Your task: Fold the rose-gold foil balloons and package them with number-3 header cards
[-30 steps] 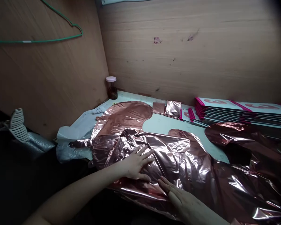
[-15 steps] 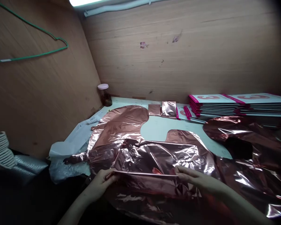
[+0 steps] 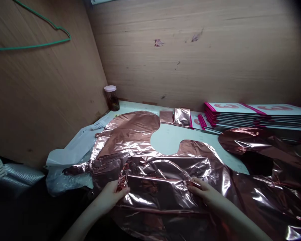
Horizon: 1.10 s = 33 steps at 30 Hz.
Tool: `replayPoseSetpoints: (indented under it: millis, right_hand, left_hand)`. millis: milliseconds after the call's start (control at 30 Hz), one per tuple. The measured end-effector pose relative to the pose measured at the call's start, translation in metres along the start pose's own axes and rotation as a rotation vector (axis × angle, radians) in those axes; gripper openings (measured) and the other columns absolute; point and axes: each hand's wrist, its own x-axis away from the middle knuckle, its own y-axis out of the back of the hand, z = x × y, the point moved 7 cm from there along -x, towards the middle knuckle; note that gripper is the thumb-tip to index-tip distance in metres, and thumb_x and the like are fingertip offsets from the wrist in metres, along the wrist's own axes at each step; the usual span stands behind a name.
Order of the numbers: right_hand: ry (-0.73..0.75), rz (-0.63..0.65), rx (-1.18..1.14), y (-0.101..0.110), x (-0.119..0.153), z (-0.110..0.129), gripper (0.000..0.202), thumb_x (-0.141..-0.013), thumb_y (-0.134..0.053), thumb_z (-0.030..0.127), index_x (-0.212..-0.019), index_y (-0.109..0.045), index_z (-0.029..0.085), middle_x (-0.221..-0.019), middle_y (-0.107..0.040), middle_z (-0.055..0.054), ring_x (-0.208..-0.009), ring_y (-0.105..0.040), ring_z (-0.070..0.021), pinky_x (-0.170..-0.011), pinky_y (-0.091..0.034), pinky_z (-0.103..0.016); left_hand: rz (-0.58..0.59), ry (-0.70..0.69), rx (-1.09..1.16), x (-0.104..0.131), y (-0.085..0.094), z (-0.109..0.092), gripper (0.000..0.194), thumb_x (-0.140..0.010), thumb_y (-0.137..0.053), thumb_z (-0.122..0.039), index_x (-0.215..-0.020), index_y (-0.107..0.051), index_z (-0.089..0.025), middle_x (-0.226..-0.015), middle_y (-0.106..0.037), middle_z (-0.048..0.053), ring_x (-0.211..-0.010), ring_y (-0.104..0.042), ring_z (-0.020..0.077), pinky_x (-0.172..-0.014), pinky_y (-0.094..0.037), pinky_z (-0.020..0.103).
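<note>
A large rose-gold foil sheet (image 3: 130,132) with curved lobes lies over the pale table, and its near part is folded over in a straight-edged band. My left hand (image 3: 112,195) pinches the left end of this fold between thumb and fingers. At the fold's right end, my right hand (image 3: 203,190) grips the foil the same way. Between the hands the creased foil is held taut and shiny. More rose-gold foil (image 3: 251,142) spreads out on the right. Two small folded foil squares, one matte (image 3: 166,116) and one shiny (image 3: 182,116), sit near the back wall.
Stacked flat packets (image 3: 225,106) with pink edges and a printed 3 stand at the back right. A lidded jar (image 3: 112,99) is in the back left corner. Clear plastic bags (image 3: 65,179) lie on the left. A green hanger (image 3: 37,45) is at the left wall.
The folded edge between my hands has turned over onto the foil, showing a wider flat band. Both hands have stayed on its ends. The camera view has tilted down slightly.
</note>
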Motion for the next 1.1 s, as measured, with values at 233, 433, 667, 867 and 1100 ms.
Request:
replayPoseSetpoints:
  millis: [233, 433, 667, 867, 1100]
  right_hand:
    - [0.02, 0.013, -0.006, -0.001, -0.001, 0.004, 0.031, -0.082, -0.056, 0.052, -0.087, -0.054, 0.022, -0.075, -0.063, -0.001, -0.067, -0.062, -0.0182, -0.061, -0.05, -0.029]
    - [0.297, -0.62, 0.81, -0.002, 0.046, 0.062, 0.032, -0.094, -0.042, 0.034, -0.117, -0.057, 0.018, -0.099, -0.069, -0.018, -0.088, -0.066, -0.0341, -0.075, -0.051, -0.049]
    - [0.699, -0.317, 1.19, -0.098, 0.06, 0.047, 0.068, -0.098, -0.039, 0.049, -0.156, -0.019, 0.021, -0.154, -0.04, -0.01, -0.143, -0.029, -0.0357, -0.105, -0.039, -0.053]
    - [0.529, -0.48, 1.238, -0.001, 0.075, 0.001, 0.067, -0.099, -0.028, 0.051, -0.157, -0.011, 0.022, -0.153, -0.037, -0.016, -0.142, -0.027, -0.0397, -0.1, -0.039, -0.059]
    - [0.61, -0.038, 1.182, -0.043, -0.063, 0.134, 0.031, -0.097, -0.048, 0.034, -0.115, -0.062, 0.013, -0.11, -0.061, -0.012, -0.104, -0.055, -0.024, -0.087, -0.048, -0.038]
  left_hand:
    - [-0.532, -0.534, -0.773, 0.026, -0.075, -0.077, 0.048, -0.098, -0.042, -0.034, -0.145, -0.044, -0.025, -0.147, -0.051, 0.008, -0.133, -0.046, 0.0313, -0.11, -0.036, 0.05]
    - [-0.247, -0.529, -0.782, 0.005, -0.141, -0.068, 0.063, -0.097, -0.039, -0.044, -0.155, -0.02, -0.03, -0.161, -0.025, 0.002, -0.145, -0.021, 0.0418, -0.113, -0.011, 0.072]
    - [-0.234, -0.498, -0.797, 0.009, -0.124, -0.073, 0.079, -0.089, -0.049, -0.054, -0.155, -0.011, -0.032, -0.163, -0.017, -0.001, -0.146, 0.002, 0.0499, -0.106, 0.01, 0.08]
    - [-0.222, -0.444, -0.783, 0.007, -0.112, -0.068, 0.081, -0.089, -0.043, -0.065, -0.155, -0.017, -0.027, -0.163, -0.013, -0.001, -0.145, 0.004, 0.0524, -0.105, 0.011, 0.08]
    - [-0.333, -0.427, -0.759, 0.011, -0.113, -0.063, 0.074, -0.09, -0.045, -0.056, -0.155, -0.016, -0.035, -0.163, -0.018, 0.004, -0.147, -0.005, 0.0456, -0.111, 0.004, 0.073]
